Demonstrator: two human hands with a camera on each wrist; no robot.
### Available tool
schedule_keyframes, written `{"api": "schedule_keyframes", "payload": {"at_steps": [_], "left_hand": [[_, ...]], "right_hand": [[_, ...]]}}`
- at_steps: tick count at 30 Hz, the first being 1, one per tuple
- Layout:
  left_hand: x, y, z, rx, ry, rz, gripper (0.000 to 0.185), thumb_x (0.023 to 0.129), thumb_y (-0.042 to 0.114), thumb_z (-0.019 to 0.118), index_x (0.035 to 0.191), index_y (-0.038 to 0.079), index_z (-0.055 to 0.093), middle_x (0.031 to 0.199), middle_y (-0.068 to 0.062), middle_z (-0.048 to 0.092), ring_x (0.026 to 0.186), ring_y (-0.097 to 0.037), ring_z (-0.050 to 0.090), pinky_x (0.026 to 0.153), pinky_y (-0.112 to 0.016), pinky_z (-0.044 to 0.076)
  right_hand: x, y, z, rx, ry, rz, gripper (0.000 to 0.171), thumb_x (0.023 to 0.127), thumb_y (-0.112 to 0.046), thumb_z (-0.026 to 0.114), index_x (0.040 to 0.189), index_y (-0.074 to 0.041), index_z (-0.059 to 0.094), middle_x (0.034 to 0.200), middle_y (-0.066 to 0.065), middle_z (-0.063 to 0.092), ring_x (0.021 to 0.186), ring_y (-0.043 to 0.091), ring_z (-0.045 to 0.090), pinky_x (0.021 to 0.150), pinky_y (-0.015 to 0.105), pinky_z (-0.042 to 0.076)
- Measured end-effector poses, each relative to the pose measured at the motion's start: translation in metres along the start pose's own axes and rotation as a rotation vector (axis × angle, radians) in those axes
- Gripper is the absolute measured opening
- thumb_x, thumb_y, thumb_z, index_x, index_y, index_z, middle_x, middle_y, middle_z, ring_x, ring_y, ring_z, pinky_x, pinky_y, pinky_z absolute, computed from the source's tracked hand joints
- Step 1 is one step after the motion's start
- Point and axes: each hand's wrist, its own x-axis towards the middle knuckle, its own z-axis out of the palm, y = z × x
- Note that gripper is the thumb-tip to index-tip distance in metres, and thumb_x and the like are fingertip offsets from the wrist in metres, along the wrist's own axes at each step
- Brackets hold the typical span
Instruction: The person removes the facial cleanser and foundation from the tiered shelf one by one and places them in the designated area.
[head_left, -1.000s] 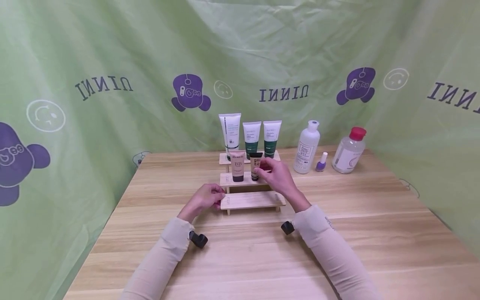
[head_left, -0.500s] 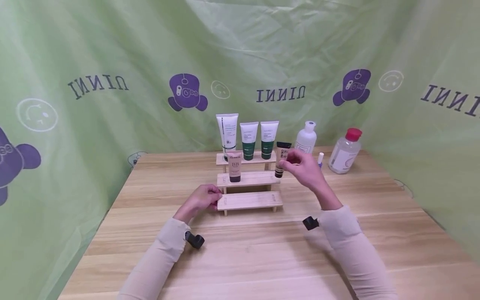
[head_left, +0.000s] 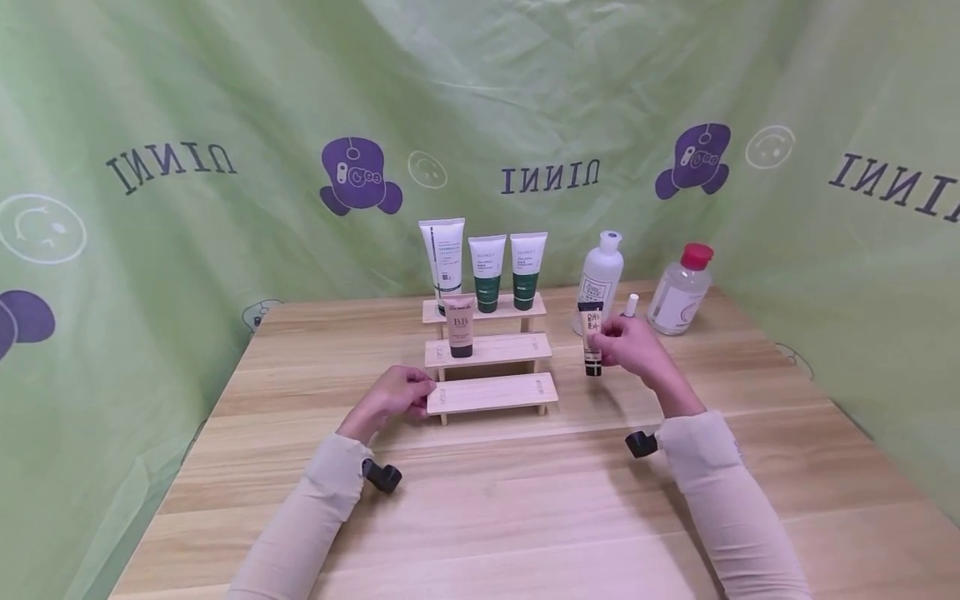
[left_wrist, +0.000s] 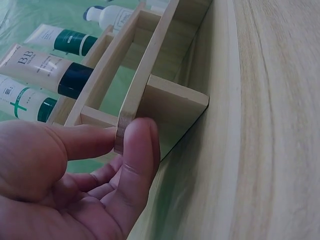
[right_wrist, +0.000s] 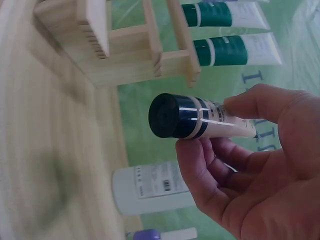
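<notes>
With the left hand pinching the stepped rack steady, right-hand fingers grasping the small tube should keep it upright, cap down, right of the rack.

A tall white tube and two green-and-white tubes stand on the top step. A BB tube stands lower down. A white bottle, a red-capped bottle and a small purple bottle stand on the desk. Green cloth hangs behind.
</notes>
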Motion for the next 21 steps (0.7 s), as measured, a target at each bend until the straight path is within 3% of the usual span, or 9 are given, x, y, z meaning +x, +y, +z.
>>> {"api": "schedule_keyframes", "payload": {"at_steps": [7,13,21], "left_hand": [[-0.001,0.0,0.0,-0.012,-0.013,-0.009,0.022,0.097,0.008,0.058,0.111,-0.009,0.062,0.086,-0.016,0.065,0.063,-0.017,0.062,0.06,-0.026,0.06],[-0.001,0.0,-0.001,-0.008,-0.014,-0.004,0.023,0.097,0.008,0.058,0.112,-0.009,0.062,0.086,-0.017,0.065,0.064,-0.018,0.062,0.062,-0.027,0.06],[-0.002,0.0,0.0,0.018,-0.007,-0.01,0.023,0.097,0.007,0.058,0.111,-0.01,0.062,0.085,-0.016,0.066,0.063,-0.017,0.062,0.061,-0.027,0.06]], "right_hand": [[0.005,0.014,0.007,-0.091,-0.092,0.089,0.027,0.092,-0.016,0.063,0.103,0.008,0.059,0.094,0.018,0.063,0.075,0.02,0.065,0.072,0.035,0.061],[0.008,0.023,0.013,-0.119,-0.184,0.146,0.031,0.092,-0.017,0.064,0.106,0.01,0.06,0.093,0.017,0.065,0.077,0.021,0.065,0.073,0.038,0.061],[0.01,0.03,0.023,-0.172,-0.237,0.178,0.027,0.09,-0.019,0.067,0.099,0.006,0.065,0.084,0.012,0.067,0.072,0.018,0.064,0.069,0.034,0.06]]}}
